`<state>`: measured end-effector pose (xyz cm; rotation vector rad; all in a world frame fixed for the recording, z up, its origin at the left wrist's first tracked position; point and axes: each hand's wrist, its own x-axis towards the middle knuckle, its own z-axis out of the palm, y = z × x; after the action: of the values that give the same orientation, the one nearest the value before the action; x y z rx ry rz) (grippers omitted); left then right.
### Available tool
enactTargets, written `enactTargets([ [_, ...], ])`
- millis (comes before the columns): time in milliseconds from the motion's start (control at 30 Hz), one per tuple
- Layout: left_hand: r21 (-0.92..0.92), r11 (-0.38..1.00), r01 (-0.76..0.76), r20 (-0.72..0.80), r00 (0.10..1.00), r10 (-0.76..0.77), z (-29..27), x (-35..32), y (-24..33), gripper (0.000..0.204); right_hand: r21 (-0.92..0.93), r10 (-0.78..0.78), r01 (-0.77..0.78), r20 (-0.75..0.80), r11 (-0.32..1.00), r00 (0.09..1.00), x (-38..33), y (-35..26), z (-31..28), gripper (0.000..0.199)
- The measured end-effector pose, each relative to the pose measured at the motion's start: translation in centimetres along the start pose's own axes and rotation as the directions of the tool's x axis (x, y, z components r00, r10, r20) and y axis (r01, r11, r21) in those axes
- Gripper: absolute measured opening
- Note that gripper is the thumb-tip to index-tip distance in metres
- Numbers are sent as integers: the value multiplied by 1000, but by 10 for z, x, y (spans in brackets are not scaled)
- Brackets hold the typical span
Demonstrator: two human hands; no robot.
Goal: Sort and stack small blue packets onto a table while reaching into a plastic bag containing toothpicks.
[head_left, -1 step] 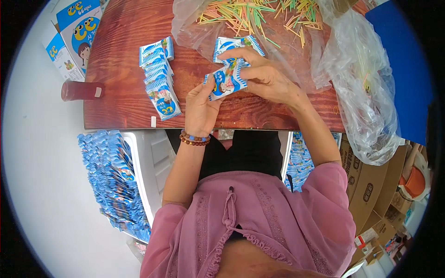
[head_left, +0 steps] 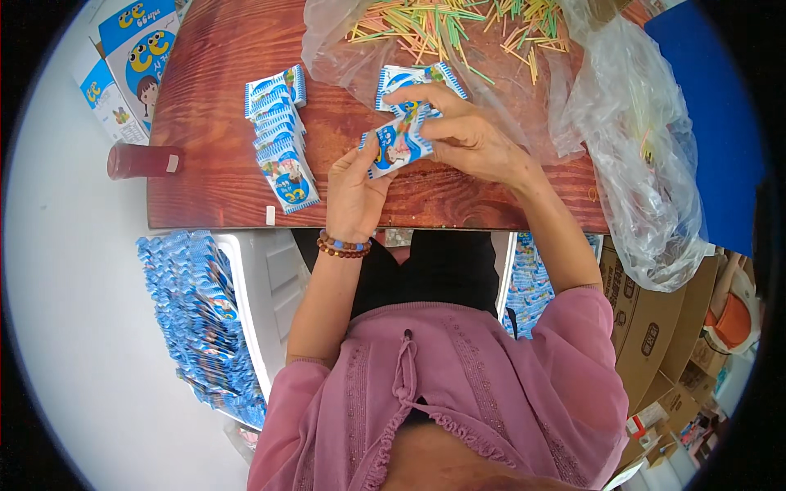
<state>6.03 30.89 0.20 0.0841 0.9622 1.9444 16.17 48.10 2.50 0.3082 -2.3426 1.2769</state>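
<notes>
A small blue-and-white snack packet is held tilted above the near part of the red-brown wooden table. My left hand, with a beaded bracelet on its wrist, pinches its left end under the thumb. My right hand is closed at its upper right end, thumb and fingers covering that corner. Just beyond, partly behind my right fingers, lies more blue-and-white packaging; whether it is one packet or more I cannot tell. To the left, an overlapping row of similar packets lies on the table.
Pastel sticks lie on clear plastic at the far side. A crumpled clear bag hangs over the right edge. A reddish cylinder and printed boxes stand left. Packets fill a white bin below; cartons are at right.
The held packet has shifted and creased very slightly near my right thumb. Both hands stay in nearly the same place.
</notes>
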Motion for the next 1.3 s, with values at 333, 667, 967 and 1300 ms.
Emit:
enactTargets([
  [333,9,997,-81,-37,996,81,4,1,-13,21,13,35,-35,-39,999,999,-8,-2,2,14],
  [667,286,938,-196,-165,954,250,-21,-16,-13,22,195,446,-427,-65,883,893,3,46,-52,16],
  [967,747,588,-309,-62,849,525,-24,-31,-24,10,-556,278,-570,-524,605,805,9,157,-132,20],
  [1300,839,190,-510,313,738,598,-32,-26,-26,11,-835,259,-450,-381,316,888,-24,181,-229,25],
])
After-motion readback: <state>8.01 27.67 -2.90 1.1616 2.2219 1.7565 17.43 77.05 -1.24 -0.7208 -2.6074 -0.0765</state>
